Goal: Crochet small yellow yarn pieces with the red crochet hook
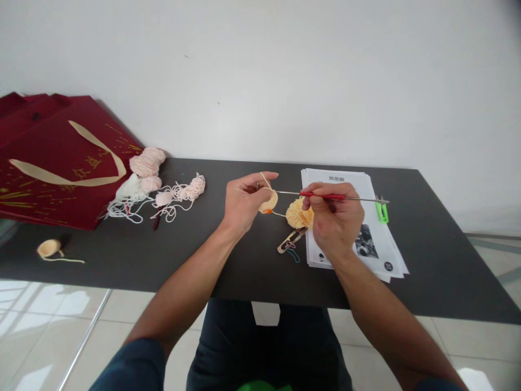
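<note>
My left hand (242, 203) pinches a small round yellow crochet piece (268, 203), with an orange spot at its lower edge. A strand of yellow yarn runs up over the left index finger. In my right hand (336, 217) is a crochet hook (331, 196) with a red handle and metal ends, held like a pen. Its left tip meets the crochet piece; whether it sits in a stitch is too small to tell. Between the hands lies a yellow yarn ball (299, 213), with a strand reaching toward the piece.
Printed sheets (340, 176) lie under my right hand, with a green clip-like item (381, 210) at their edge. Small scissors-like tool (290, 240) and stitch markers (293, 255) lie nearby. Leftward are pink yarn (147, 161), white yarn (129, 188), red bags (52, 157) and a cream crochet cup (49, 248).
</note>
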`<state>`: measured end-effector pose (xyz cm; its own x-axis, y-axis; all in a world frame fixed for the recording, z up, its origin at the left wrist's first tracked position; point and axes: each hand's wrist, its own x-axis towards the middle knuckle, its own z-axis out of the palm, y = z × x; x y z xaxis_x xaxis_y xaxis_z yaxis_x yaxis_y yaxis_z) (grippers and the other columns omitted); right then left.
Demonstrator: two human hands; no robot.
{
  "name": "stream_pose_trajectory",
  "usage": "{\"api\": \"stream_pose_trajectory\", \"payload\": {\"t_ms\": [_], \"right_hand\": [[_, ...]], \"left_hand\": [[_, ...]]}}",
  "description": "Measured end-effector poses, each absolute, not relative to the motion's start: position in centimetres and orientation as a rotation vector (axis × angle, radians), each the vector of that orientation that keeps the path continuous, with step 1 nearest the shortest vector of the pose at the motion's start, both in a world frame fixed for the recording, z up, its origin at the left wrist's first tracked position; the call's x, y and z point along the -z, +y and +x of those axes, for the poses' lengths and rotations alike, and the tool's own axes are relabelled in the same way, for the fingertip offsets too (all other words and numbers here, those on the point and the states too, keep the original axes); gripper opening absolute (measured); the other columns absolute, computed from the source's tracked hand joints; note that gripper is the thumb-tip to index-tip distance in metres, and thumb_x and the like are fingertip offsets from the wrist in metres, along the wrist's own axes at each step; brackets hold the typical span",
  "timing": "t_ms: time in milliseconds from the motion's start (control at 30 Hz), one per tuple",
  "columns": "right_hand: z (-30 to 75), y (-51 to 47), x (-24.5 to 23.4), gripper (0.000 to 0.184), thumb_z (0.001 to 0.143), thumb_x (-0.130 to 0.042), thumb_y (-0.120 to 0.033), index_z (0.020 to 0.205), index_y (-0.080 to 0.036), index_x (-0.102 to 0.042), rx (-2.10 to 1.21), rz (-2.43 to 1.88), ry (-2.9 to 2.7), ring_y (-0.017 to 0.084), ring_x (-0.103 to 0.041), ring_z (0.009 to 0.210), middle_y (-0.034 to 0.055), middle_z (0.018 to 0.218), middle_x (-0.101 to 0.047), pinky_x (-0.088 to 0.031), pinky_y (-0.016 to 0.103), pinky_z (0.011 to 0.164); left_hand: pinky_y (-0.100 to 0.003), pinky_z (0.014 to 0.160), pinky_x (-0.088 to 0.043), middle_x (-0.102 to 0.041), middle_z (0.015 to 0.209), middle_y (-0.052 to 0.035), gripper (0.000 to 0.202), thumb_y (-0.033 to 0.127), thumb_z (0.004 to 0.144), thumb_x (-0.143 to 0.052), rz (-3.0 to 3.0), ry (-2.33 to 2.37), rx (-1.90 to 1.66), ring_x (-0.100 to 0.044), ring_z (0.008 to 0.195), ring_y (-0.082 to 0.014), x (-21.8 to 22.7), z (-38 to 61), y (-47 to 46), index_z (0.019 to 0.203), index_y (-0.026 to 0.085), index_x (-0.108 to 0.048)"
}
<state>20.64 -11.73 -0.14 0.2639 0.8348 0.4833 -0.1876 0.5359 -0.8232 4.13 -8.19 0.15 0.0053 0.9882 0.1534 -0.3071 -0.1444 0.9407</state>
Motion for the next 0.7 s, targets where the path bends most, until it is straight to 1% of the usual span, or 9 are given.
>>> {"api": "stream_pose_trajectory", "payload": {"t_ms": [100,167,267,367,500,600,700], "right_hand": [[20.8,-11.5,-0.2,0.017,0.083,-0.084,-0.026,0.088,-0.026,-0.067,-0.881,-0.709,-1.039,0.010,-0.063,0.060,-0.0009,0.089,-0.077,-0.052,0.026,0.056],[20.9,-11.2,-0.4,0.018,0.081,-0.085,-0.027,0.086,-0.025,-0.068,-1.003,-0.697,-0.963,0.009,-0.063,0.061,-0.0013,0.086,-0.077,-0.053,0.024,0.057],[20.9,-10.9,-0.5,0.020,0.078,-0.088,-0.029,0.083,-0.025,-0.069,-1.197,-0.709,-0.813,0.008,-0.064,0.064,-0.0027,0.085,-0.078,-0.056,0.020,0.060],[20.7,-10.6,0.1,0.021,0.077,-0.090,-0.031,0.084,-0.024,-0.071,-1.320,-0.743,-0.708,0.006,-0.068,0.069,-0.0032,0.087,-0.079,-0.061,0.016,0.066],[20.2,-10.6,1.0,0.019,0.080,-0.088,-0.030,0.088,-0.023,-0.072,-1.350,-0.774,-0.679,0.005,-0.071,0.073,-0.0027,0.091,-0.080,-0.064,0.013,0.074],[20.0,-10.5,1.2,0.017,0.081,-0.086,-0.029,0.089,-0.022,-0.072,-1.332,-0.791,-0.668,0.004,-0.072,0.073,-0.0022,0.090,-0.079,-0.064,0.012,0.075],[20.0,-10.5,1.2,0.018,0.082,-0.086,-0.029,0.090,-0.022,-0.072,-1.306,-0.810,-0.680,0.005,-0.073,0.073,-0.0022,0.089,-0.079,-0.065,0.014,0.074]], "left_hand": [[-0.021,0.051,-0.037,-0.062,0.066,0.0036,0.033,0.006,0.065,-0.074,1.061,0.826,-1.401,-0.049,0.054,-0.0064,-0.2,4.1,-8.1,0.093,0.021,-0.084],[-0.021,0.053,-0.040,-0.064,0.068,0.0032,0.031,0.007,0.066,-0.076,1.056,0.794,-1.382,-0.051,0.056,-0.0067,-0.2,4.1,-8.2,0.092,0.022,-0.084],[-0.021,0.059,-0.044,-0.068,0.071,0.0023,0.024,0.011,0.069,-0.080,1.068,0.780,-1.375,-0.056,0.061,-0.0075,-0.2,4.4,-8.5,0.091,0.022,-0.083],[-0.022,0.062,-0.045,-0.070,0.070,0.0015,0.017,0.015,0.071,-0.082,1.078,0.820,-1.381,-0.058,0.062,-0.0082,0.0,4.7,-8.7,0.087,0.020,-0.081],[-0.023,0.062,-0.045,-0.070,0.073,0.0004,0.016,0.016,0.071,-0.081,1.077,0.888,-1.399,-0.058,0.063,-0.0095,0.1,4.9,-8.7,0.086,0.020,-0.080],[-0.023,0.061,-0.045,-0.069,0.079,0.0003,0.023,0.012,0.068,-0.080,1.100,0.917,-1.443,-0.056,0.064,-0.0091,0.2,4.9,-8.6,0.089,0.021,-0.081],[-0.024,0.064,-0.047,-0.070,0.080,0.0007,0.028,0.015,0.069,-0.081,1.086,0.902,-1.449,-0.057,0.066,-0.0095,0.1,4.8,-8.6,0.095,0.022,-0.082]]}}
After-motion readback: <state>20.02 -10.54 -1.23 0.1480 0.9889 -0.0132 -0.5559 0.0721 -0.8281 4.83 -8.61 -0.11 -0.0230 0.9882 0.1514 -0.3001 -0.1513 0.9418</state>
